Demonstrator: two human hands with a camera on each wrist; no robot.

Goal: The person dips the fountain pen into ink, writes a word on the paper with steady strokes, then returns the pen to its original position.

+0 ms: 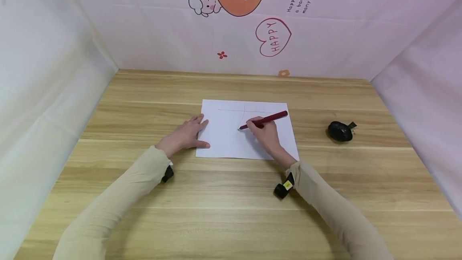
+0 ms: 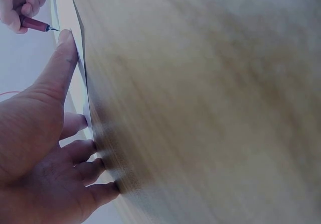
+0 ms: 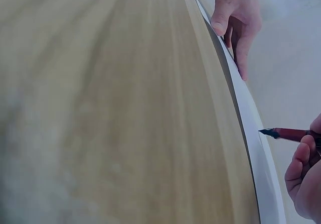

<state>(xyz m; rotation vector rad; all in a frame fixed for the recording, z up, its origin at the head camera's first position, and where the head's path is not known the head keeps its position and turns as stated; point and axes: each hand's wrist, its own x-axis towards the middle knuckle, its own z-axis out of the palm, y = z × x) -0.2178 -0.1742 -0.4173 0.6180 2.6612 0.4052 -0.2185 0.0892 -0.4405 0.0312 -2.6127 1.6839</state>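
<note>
A white sheet of paper (image 1: 223, 139) lies on the wooden table, bearing a long thin horizontal line, a short upright stroke across it and a slanting stroke below. My right hand (image 1: 266, 135) pinches a dark red fountain pen (image 1: 270, 118), its nib on or just above the paper near the slanting stroke's lower end. The right wrist view shows the pen's dark nib (image 3: 268, 132) beside the sheet. With its fingers spread, my left hand (image 1: 185, 134) rests on the paper's left edge; its thumb (image 2: 59, 66) lies on the sheet in the left wrist view.
On the table (image 1: 216, 204), right of the paper, sits a small black rounded object (image 1: 340, 131) with a short tab. A printed white cloth (image 1: 162, 31) hangs behind the table's far edge, and pale cloth hangs at both sides. Each wrist wears a black device (image 1: 283, 187).
</note>
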